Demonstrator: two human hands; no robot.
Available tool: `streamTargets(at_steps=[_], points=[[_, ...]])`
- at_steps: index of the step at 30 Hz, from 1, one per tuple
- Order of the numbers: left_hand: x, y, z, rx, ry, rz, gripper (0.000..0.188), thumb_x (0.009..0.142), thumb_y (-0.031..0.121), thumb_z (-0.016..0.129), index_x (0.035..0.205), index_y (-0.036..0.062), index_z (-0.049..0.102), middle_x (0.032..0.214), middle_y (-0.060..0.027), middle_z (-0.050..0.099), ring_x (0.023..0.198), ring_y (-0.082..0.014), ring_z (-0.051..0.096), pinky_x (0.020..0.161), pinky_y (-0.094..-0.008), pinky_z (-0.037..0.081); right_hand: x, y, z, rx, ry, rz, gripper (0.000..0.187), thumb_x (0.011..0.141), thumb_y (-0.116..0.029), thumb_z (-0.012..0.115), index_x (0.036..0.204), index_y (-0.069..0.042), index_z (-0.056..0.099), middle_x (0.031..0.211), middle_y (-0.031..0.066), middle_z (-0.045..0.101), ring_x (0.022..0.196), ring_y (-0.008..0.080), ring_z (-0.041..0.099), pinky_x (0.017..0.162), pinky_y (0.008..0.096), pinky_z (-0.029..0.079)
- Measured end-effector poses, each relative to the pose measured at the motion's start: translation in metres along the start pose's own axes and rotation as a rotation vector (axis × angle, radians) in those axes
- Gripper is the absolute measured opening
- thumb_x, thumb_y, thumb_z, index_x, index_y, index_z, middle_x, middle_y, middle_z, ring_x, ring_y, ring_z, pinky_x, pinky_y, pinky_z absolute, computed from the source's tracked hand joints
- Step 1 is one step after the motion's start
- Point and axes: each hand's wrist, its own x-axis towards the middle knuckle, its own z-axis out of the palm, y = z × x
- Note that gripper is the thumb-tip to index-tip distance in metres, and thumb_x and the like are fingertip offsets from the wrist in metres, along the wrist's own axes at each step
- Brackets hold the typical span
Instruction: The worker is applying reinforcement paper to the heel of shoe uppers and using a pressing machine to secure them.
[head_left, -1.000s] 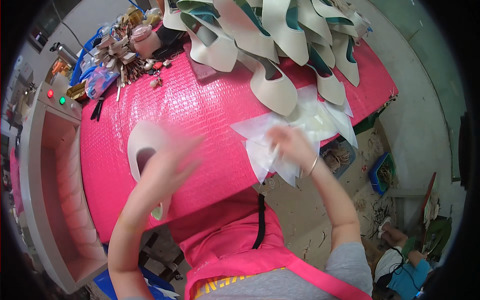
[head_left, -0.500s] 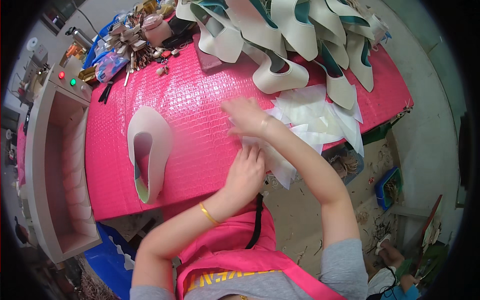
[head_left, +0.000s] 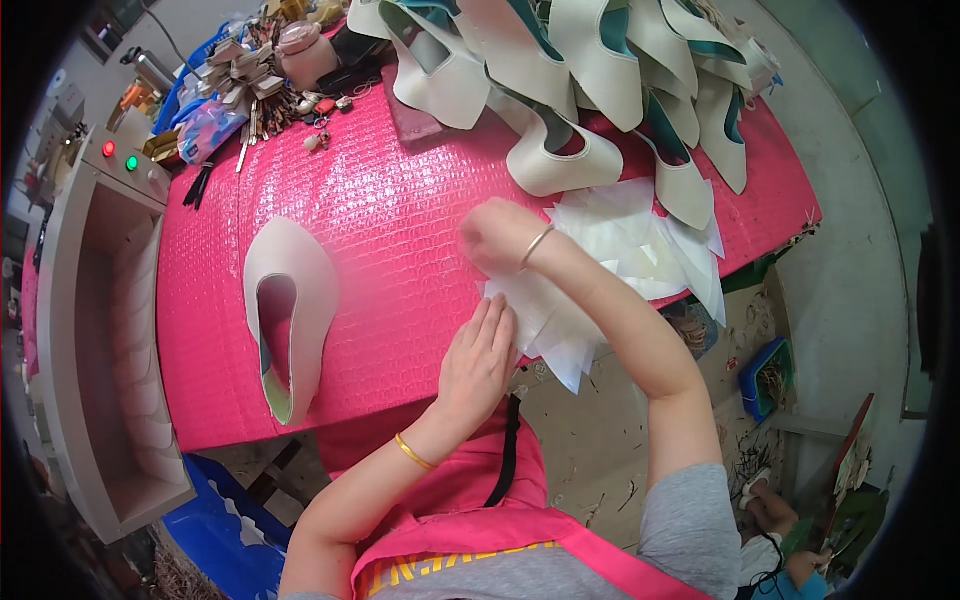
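Note:
My left hand [head_left: 476,360] lies flat with its fingers stretched out, the tips on the edge of thin white translucent sheets [head_left: 548,322] at the table's near edge. Just beyond it, my right hand [head_left: 500,236] is curled and slightly blurred above the pink surface, beside those sheets. Whatever its fingers may hold is hidden. To the right lies a loose pile of similar white pieces [head_left: 632,238], with pointed corners sticking out. A white shoe upper [head_left: 312,285] with a green-tinged lining rests alone on the left, touched by neither hand.
More white shoe uppers [head_left: 566,160] with teal lining are heaped on the far side of the pink-covered table [head_left: 390,230]. A grey box-shaped machine [head_left: 85,350] with red and green lights borders the left. Cluttered tools and a pink jar [head_left: 306,58] sit far left.
My right hand has gone from spread fingers to a curled shape, moving slightly right and nearer. My left hand has shifted slightly left and nearer, its fingers now straighter.

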Motion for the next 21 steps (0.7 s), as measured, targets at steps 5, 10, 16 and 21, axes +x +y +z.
streamTargets(at_steps=[5, 10, 16, 21], points=[[0.0, -0.001, -0.007, 0.088, -0.061, 0.06, 0.041, 0.074, 0.005, 0.049, 0.112, -0.0075, 0.042, 0.119, -0.0217, 0.045, 0.109, -0.0315, 0.045, 0.089, -0.036, 0.04, -0.044, 0.031, -0.106, 0.635, 0.186, -0.043, 0.007, 0.071, -0.006, 0.063, 0.071, 0.0, 0.061, 0.064, 0.0007, 0.057, 0.059, 0.0075, 0.054, 0.053, 0.0199, 0.042], [0.006, 0.003, -0.009, 0.131, -0.092, 0.066, 0.041, 0.07, 0.003, 0.05, 0.109, -0.0096, 0.045, 0.116, -0.023, 0.046, 0.108, -0.032, 0.046, 0.09, -0.0364, 0.039, -0.065, 0.045, -0.104, 0.863, 0.141, 0.146, 0.008, 0.073, -0.008, 0.064, 0.072, -0.004, 0.058, 0.07, 0.0018, 0.058, 0.053, 0.0051, 0.052, 0.046, 0.0161, 0.039], [0.031, 0.021, -0.007, -0.098, 0.098, 0.202, 0.04, 0.067, 0.007, 0.054, 0.103, -0.0087, 0.047, 0.104, -0.0205, 0.049, 0.097, -0.0298, 0.048, 0.088, -0.0367, 0.038, -0.059, 0.045, -0.076, 1.101, -0.104, 0.054, 0.026, 0.072, -0.01, 0.067, 0.092, -0.006, 0.051, 0.099, 0.0051, 0.052, 0.078, 0.0097, 0.054, 0.063, 0.024, 0.046], [0.019, 0.023, 0.022, -0.019, -0.067, 0.104, 0.043, 0.067, 0.008, 0.053, 0.106, -0.0105, 0.046, 0.097, -0.0175, 0.05, 0.092, -0.0269, 0.047, 0.086, -0.0349, 0.038, -0.075, 0.006, -0.034, 0.435, 0.121, 0.139, 0.056, 0.061, -0.018, 0.076, 0.107, -0.008, 0.045, 0.09, 0.0038, 0.049, 0.077, 0.0133, 0.049, 0.067, 0.0277, 0.045]])
